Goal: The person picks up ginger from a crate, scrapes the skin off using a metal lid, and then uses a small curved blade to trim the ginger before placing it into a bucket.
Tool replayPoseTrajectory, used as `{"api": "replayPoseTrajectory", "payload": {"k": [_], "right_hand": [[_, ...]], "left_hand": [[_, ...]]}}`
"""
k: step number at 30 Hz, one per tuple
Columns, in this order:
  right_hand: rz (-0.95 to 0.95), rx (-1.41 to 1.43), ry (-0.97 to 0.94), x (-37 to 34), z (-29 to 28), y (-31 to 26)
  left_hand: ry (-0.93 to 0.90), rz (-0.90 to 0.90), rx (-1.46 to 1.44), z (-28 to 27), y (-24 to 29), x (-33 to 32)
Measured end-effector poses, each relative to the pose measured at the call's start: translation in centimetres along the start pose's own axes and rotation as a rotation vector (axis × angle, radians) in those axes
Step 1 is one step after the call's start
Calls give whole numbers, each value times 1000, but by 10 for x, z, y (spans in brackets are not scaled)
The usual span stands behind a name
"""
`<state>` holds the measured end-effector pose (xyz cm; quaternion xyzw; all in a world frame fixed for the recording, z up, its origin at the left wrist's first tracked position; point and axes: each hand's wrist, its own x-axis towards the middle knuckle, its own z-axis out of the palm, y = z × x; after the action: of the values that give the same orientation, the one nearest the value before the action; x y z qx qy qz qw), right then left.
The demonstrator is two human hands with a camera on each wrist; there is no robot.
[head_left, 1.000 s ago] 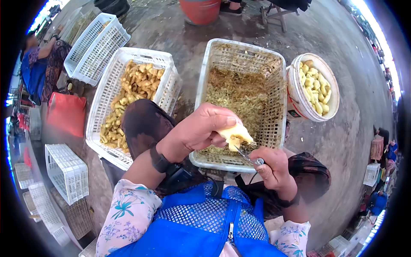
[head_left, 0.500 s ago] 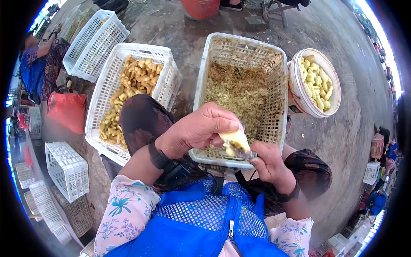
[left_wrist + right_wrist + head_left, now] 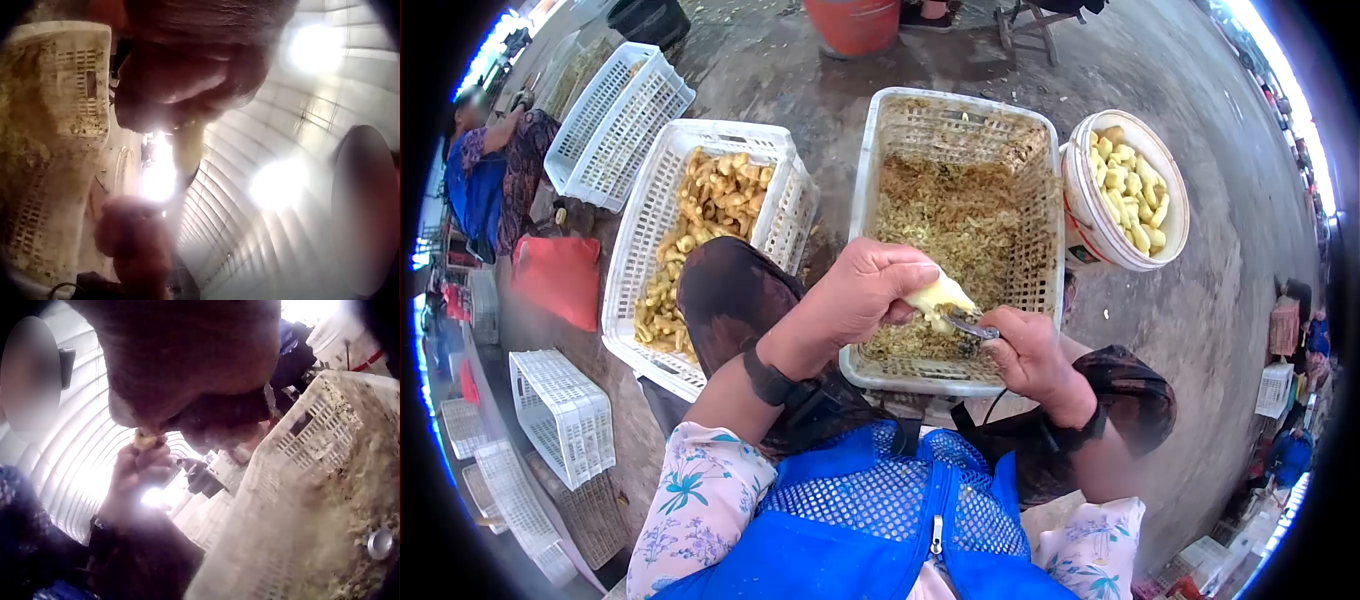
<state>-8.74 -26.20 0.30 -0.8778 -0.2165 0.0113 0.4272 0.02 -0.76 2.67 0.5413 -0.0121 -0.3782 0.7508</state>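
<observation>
My left hand (image 3: 862,292) pinches a pale yellow piece of ginger (image 3: 941,299) between thumb and fingers, above the near part of the peelings crate. My right hand (image 3: 1037,362) grips a small metal-bladed peeling tool (image 3: 972,328). The tool's metal end is right at the ginger's lower tip; its handle is hidden in the fingers. In the left wrist view the ginger (image 3: 189,149) juts down from the dark, backlit left hand (image 3: 194,81). In the right wrist view a bit of the ginger (image 3: 145,440) shows by the left hand (image 3: 140,469).
Below the hands stands a white crate (image 3: 863,200) with brownish and pale peelings. A crate (image 3: 640,215) of tan ginger stands left, a white bucket (image 3: 1080,195) of peeled ginger right. Further left are a red bag (image 3: 557,280), other crates (image 3: 560,415) and a seated person (image 3: 485,180).
The tool has worked along the ginger's lower end, close over it half a second ago and now at its tip. The ginger has turned slightly in the left hand.
</observation>
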Motion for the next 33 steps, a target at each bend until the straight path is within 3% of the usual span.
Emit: {"api": "replayPoseTrajectory", "payload": {"k": [3, 6, 12, 19, 25, 27, 33], "right_hand": [[-46, -22, -67, 3, -14, -3], [-62, -97, 57, 8, -9, -9], [-79, -164, 258, 12, 9, -13], [-8, -93, 309, 17, 23, -23], [92, 331, 184, 5, 16, -32], [199, 525, 110, 2, 8, -36], [250, 717, 53, 10, 12, -28]], "left_hand": [[-117, -71, -152, 1, 2, -1], [-162, -76, -236, -3, -3, 4], [-122, -58, -363, 2, 1, 4], [-71, -71, -496, 11, 14, 0], [14, -70, -366, 20, 24, -5], [-49, -57, -380, 15, 21, -5], [-126, -61, -397, 11, 14, -2]]}}
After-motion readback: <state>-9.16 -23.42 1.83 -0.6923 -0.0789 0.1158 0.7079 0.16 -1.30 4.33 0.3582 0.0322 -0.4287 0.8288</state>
